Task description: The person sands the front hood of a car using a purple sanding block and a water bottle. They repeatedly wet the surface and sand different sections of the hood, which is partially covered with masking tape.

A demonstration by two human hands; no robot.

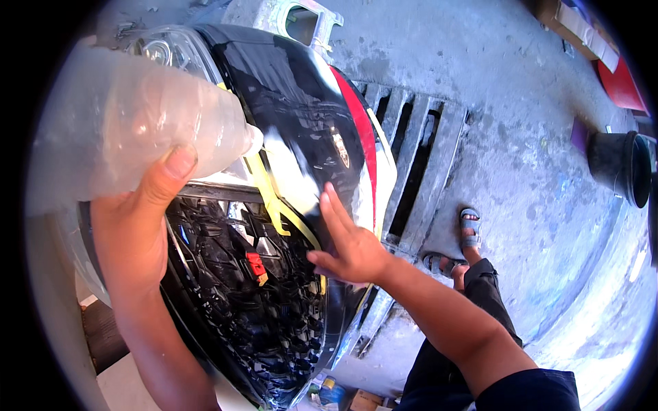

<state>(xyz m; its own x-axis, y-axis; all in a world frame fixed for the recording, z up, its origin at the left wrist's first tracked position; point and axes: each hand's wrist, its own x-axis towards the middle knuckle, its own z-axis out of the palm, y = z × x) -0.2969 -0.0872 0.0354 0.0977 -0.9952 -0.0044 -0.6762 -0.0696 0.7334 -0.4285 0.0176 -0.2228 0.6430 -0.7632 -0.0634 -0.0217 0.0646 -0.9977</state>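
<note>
My left hand (pixel 147 205) grips a cloudy, translucent plastic bottle (pixel 103 123), its neck over a black car bumper (pixel 274 82) beside a clear headlamp (pixel 156 49). The bumper has a red band (pixel 359 120), glossy highlights and yellow masking tape (pixel 264 181) along a seam. My right hand (pixel 346 246) lies with fingers stretched on the bumper's black panel near the tape, thumb apart; a purplish piece shows partly under the palm. Below the tape is a black honeycomb-like grille (pixel 226 308) with a small red piece (pixel 255 267) in it.
A grey slatted pallet (pixel 432 178) lies under the bumper on the concrete floor. A pale plastic stool (pixel 322 34) stands behind it. A black bucket (pixel 613 168), red object (pixel 617 82) and cardboard (pixel 572 24) sit at right. My sandalled feet (pixel 470 229) are beside the pallet.
</note>
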